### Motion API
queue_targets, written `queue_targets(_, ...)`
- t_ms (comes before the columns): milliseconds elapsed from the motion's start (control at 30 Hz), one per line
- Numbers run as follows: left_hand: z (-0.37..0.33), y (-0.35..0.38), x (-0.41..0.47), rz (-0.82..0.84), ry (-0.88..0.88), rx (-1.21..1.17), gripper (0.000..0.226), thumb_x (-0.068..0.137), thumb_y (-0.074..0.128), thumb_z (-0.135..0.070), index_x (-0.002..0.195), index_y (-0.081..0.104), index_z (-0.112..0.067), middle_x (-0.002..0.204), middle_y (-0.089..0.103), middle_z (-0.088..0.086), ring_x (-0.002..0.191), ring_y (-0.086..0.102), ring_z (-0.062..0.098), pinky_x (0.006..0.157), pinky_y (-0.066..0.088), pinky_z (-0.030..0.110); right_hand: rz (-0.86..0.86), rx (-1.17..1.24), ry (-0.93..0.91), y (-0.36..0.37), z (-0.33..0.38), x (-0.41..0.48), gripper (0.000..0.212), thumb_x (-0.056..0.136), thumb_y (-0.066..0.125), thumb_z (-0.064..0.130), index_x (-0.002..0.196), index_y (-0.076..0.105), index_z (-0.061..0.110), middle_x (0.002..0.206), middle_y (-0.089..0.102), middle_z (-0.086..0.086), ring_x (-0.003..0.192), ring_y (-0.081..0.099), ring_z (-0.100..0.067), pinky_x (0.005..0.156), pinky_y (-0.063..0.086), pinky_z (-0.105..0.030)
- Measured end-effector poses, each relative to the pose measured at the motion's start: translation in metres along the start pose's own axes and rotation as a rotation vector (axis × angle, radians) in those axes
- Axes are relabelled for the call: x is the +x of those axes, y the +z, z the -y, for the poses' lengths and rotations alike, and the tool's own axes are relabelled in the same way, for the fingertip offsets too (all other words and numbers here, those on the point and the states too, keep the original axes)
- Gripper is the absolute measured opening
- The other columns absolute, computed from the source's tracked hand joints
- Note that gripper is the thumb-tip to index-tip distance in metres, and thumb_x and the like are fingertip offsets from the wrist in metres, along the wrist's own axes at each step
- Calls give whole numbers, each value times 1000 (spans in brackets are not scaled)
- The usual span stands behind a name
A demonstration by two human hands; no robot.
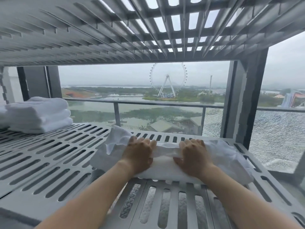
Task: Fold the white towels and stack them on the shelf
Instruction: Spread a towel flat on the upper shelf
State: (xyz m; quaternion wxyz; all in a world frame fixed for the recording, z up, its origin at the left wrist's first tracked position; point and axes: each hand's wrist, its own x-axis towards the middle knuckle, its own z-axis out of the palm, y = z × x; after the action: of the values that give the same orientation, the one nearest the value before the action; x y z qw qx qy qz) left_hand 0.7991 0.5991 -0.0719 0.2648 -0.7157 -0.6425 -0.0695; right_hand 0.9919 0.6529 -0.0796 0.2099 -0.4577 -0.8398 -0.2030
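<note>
Press the fold flat and align edges before moving the white towel toward the folded stack at left of frame. The left hand and right hand grip its bunched upper fold, fingers curled over it; it lies on the slotted shelf, centre-right, beneath both hands.
</note>
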Motion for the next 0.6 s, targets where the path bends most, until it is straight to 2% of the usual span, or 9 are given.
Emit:
queue_targets(100, 18, -12, -20, 6, -38, 46, 35, 83, 47, -34, 116, 45, -22, 115, 54, 3, 107, 51, 24, 91, 34, 41, -56, 15, -15, -15, 0, -14, 34, 81, 55, 43, 101, 52, 16, 102, 64, -4, 100, 55, -25, 91, 31, -31)
queue_targets(200, 24, -22, -37, 46, -58, 65, 36, 86, 47, -35, 119, 46, -22, 117, 53, 4, 107, 52, 25, 91, 34, 41, -81, -13, -50, -28, 2, -28, 38, 79, 57, 49, 96, 51, 16, 99, 64, -2, 97, 56, -24, 89, 33, -29)
queue_targets(300, 19, -32, -52, 92, -29, 61, 38, 87, 47, -31, 124, 44, -23, 120, 53, 5, 107, 53, 25, 91, 36, 42, 28, 26, -61, -38, 8, -44, 49, 78, 57, 59, 101, 52, 16, 102, 65, -3, 96, 59, -24, 88, 39, -30)
queue_targets(367, 17, -37, -63, 127, -19, -8, 39, 87, 49, -30, 125, 43, -25, 119, 53, 4, 105, 54, 24, 87, 40, 40, 176, 127, -29, -45, 13, -58, 41, 79, 56, 58, 97, 49, 22, 103, 65, -2, 92, 59, -22, 82, 46, -31)
queue_targets(433, 14, -42, -75, 146, -6, -59, 38, 87, 51, -28, 124, 45, -25, 118, 55, 4, 103, 55, 23, 88, 44, 37, 274, 213, 8, -51, 17, -73, 35, 79, 53, 59, 90, 44, 28, 99, 62, 1, 84, 56, -18, 74, 45, -30)
queue_targets(600, 11, -50, -102, 159, 2, -107, 39, 83, 55, -24, 120, 46, -26, 116, 52, 2, 103, 54, 21, 91, 44, 37, 235, 226, -11, -67, 28, -99, 37, 77, 49, 56, 99, 53, 27, 98, 62, 4, 82, 54, -15, 66, 38, -27)
